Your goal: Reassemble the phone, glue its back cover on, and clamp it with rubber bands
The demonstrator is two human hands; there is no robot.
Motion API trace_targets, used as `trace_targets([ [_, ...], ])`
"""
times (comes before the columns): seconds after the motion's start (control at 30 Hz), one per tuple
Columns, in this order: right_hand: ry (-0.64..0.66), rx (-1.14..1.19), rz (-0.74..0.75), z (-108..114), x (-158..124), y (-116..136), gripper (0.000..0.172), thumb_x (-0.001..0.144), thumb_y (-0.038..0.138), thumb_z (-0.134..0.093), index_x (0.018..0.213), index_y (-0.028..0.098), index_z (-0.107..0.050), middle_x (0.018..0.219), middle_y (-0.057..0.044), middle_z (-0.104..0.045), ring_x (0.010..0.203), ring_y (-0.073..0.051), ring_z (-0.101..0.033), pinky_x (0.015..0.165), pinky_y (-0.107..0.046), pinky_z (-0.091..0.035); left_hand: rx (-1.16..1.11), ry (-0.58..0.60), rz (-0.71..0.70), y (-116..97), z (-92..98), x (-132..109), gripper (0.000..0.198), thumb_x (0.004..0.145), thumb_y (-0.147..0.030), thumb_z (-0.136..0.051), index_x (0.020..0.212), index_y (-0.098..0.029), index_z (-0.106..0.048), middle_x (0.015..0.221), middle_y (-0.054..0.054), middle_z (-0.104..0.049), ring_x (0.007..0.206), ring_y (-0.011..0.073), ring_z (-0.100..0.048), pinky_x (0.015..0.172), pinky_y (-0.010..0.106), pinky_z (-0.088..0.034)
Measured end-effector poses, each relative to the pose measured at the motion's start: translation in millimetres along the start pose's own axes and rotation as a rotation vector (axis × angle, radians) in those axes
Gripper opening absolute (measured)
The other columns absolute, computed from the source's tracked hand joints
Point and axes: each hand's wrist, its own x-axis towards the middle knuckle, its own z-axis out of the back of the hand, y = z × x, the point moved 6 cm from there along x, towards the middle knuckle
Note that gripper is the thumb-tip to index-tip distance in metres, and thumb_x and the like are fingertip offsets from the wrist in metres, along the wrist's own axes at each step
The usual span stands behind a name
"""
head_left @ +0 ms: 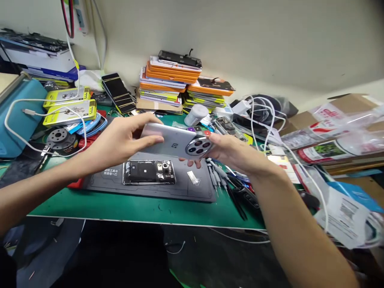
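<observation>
Between both hands I hold a silver smartphone [168,142] level, above the mat, its back with a round camera ring facing me. My left hand [132,138] grips its left end, thumb across the back and fingers over the top edge. At the camera end, my right hand [223,150] is closed around the corner, some fingertips showing beneath. Below lies an opened phone [148,173] with its inner parts exposed, resting on a dark grey work mat [183,191]. A small silvery strip [193,177] sits on the mat to its right.
Several screwdrivers [216,176] and black tweezers [237,203] lie right of the mat. Stacked orange and yellow boxes [168,76] stand against the wall. White cables [271,116] trail over clutter at right. A blue box [28,118] and yellow packets [70,112] are at left.
</observation>
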Motion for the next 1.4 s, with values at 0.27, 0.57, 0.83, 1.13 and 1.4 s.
trace_targets([
  [0.27, -0.382, -0.785, 0.54, -44, -35, 43, 0.1, 0.091, 0.071, -0.075, 0.173, 0.036, -0.029, 0.171, -0.012, -0.05, 0.154, -0.037, -0.053, 0.125, -0.062, -0.05, -0.221, -0.004, 0.356, 22, 9.1, -40, 0.036, 0.091, -0.051, -0.08, 0.11, -0.02, -0.08, 0.102, 0.005, -0.083, 0.089, 0.0211, -0.076, 0.068, 0.026, -0.058],
  [0.57, -0.299, -1.025, 0.58, -80, -42, 39, 0.083, 0.099, 0.052, -0.074, 0.169, 0.026, -0.039, 0.15, -0.016, -0.066, 0.136, -0.036, -0.065, 0.115, -0.056, -0.058, -0.395, 0.001, 0.489, 31, -4.2, -68, 0.05, 0.084, -0.061, -0.085, 0.118, -0.024, -0.082, 0.106, 0.006, -0.084, 0.091, 0.0233, -0.078, 0.074, 0.03, -0.063],
  [0.83, -0.247, -0.889, 0.536, -75, -46, 25, 0.079, 0.099, 0.044, -0.077, 0.168, 0.032, -0.041, 0.154, -0.012, -0.064, 0.14, -0.033, -0.063, 0.119, -0.053, -0.057, -0.234, 0.06, 0.447, 47, 2.0, -75, 0.067, 0.103, -0.077, -0.048, 0.134, -0.025, -0.077, 0.111, 0.009, -0.084, 0.091, 0.0216, -0.077, 0.081, 0.033, -0.065],
  [1.13, -0.223, -0.86, 0.562, -72, -42, 4, 0.083, 0.098, 0.042, -0.079, 0.17, 0.034, -0.038, 0.152, -0.014, -0.064, 0.136, -0.033, -0.064, 0.115, -0.055, -0.058, 0.264, -0.072, 0.034, 17, 5.0, -69, 0.033, 0.1, -0.052, -0.071, 0.119, -0.026, -0.079, 0.123, 0.007, -0.078, 0.116, 0.0256, -0.069, 0.102, 0.041, -0.054],
  [1.4, -0.186, -0.845, 0.634, -93, -36, 20, 0.087, 0.098, 0.041, -0.078, 0.172, 0.038, -0.032, 0.149, -0.012, -0.067, 0.133, -0.034, -0.066, 0.111, -0.056, -0.061, 0.09, 0.011, 0.194, 19, -14.5, -58, 0.02, 0.099, -0.04, -0.071, 0.095, -0.023, -0.08, 0.097, 0.002, -0.083, 0.09, 0.0206, -0.074, 0.086, 0.034, -0.053],
])
